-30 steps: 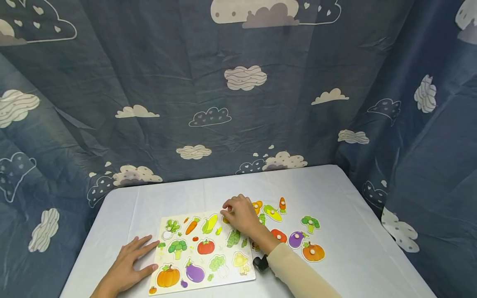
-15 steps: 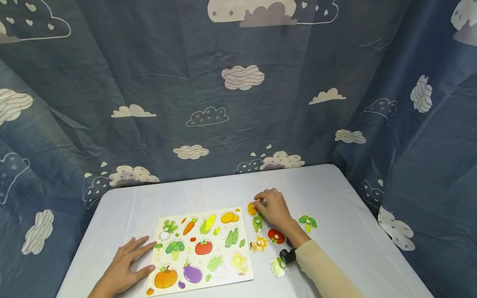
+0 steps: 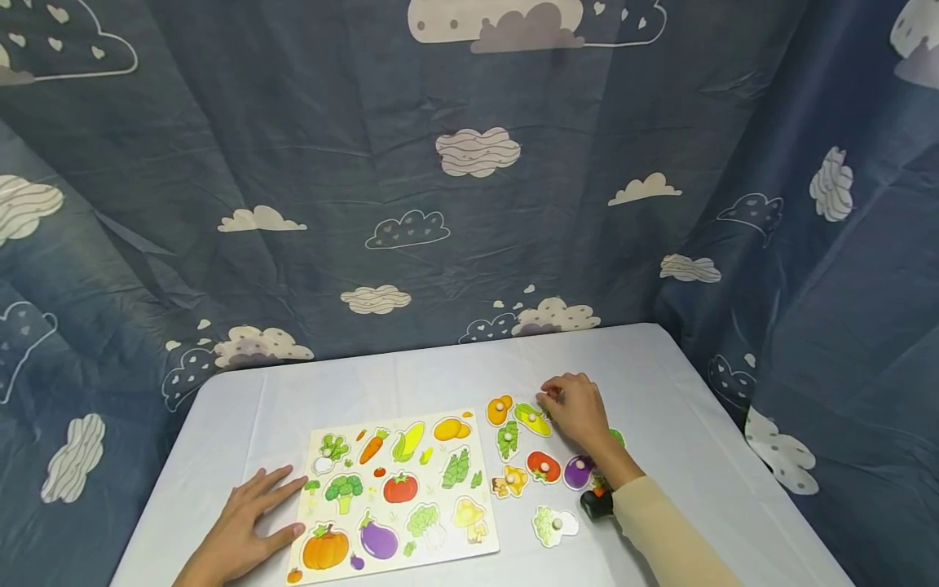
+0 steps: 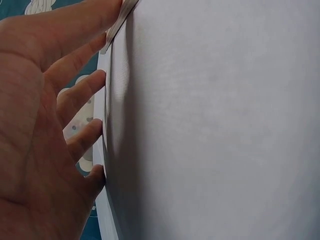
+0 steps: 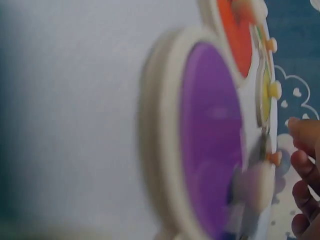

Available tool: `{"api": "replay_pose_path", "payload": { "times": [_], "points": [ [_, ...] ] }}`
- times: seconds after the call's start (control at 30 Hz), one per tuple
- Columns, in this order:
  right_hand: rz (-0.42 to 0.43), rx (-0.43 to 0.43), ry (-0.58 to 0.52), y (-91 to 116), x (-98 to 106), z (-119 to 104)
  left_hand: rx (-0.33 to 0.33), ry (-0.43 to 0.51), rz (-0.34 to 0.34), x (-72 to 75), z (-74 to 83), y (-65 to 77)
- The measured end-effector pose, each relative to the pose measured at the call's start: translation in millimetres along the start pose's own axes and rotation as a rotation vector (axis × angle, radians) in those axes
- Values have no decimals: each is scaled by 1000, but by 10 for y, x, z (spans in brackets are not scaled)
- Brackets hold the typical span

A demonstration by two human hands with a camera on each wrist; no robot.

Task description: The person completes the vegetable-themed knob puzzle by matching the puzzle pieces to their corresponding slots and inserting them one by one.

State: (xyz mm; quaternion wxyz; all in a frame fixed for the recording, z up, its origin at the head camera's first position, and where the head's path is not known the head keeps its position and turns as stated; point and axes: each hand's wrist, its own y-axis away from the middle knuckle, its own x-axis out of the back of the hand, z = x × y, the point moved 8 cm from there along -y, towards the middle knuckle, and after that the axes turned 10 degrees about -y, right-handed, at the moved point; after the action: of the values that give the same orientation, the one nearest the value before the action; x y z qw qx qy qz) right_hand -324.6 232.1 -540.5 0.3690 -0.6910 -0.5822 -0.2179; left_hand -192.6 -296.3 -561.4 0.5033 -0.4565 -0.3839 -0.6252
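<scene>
My left hand (image 3: 242, 522) lies beside the left edge of a vegetable puzzle board (image 3: 447, 548), fingers spread and fingertips at its edge. In the left wrist view the same hand (image 4: 45, 130) has its fingers apart. My right hand (image 3: 583, 412) is over the far right pieces, just right of the corn piece (image 3: 531, 419), and hides what lies under it. In the right wrist view, the right hand (image 5: 306, 175) shows thumb and fingers apart, close to an orange knob (image 5: 274, 158). A purple eggplant piece (image 5: 212, 130) looms large and blurred there.
Knobbed pieces lie right of the board: tomato (image 3: 544, 466), eggplant, mushroom (image 3: 512, 481), pale cabbage (image 3: 553, 526), asparagus-like greens (image 3: 508, 440) and a yellow-orange piece (image 3: 500, 410). The right forearm partly covers broccoli (image 3: 616, 436). A cloud-print curtain (image 3: 411, 163) surrounds the white table (image 3: 352, 383).
My right hand has moved right from the board's top right corner, past the yellow-orange piece and the corn, uncovering several pieces. The left hand has stayed at the board's left edge.
</scene>
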Motion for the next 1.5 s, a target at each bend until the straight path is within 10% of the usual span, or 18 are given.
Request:
{"api": "replay_pose_path", "payload": {
  "times": [0.73,1.5],
  "points": [
    [-17,-166,28,71,75,310,6,5,-13,-30,-5,-9],
    [29,-26,-41,7,40,-91,7,32,-3,-30,-11,-8]
  ]
}}
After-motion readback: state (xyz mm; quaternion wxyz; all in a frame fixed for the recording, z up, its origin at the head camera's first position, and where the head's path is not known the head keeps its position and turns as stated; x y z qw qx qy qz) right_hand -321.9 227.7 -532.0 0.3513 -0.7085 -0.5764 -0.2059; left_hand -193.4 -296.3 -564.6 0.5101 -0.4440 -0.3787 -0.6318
